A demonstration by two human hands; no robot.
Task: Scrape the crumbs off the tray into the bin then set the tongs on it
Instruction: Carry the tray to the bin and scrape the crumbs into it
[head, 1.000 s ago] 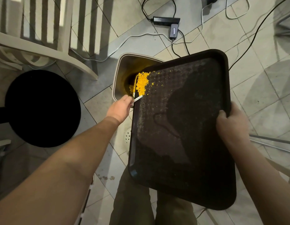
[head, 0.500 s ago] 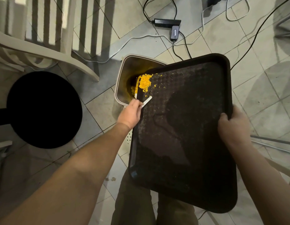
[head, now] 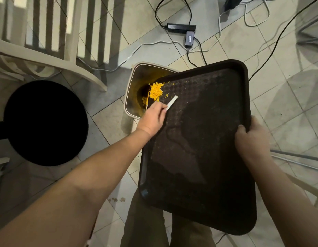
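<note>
Left hand [head: 152, 115] has drawn its pinched white scraper [head: 171, 102] back behind the crumbs [head: 155, 91], piled at the tray [head: 199, 157] corner over the bin [head: 135, 82]. Right hand [head: 251, 139] grips the rim. Sweep fully over the edge.

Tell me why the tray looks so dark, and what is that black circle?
Head view: dim light, and a shadow falls across the tray, though the yellow crumbs stay vivid; the flat black disc shows no detail; wide-angle distortion stretches the forearms.
</note>
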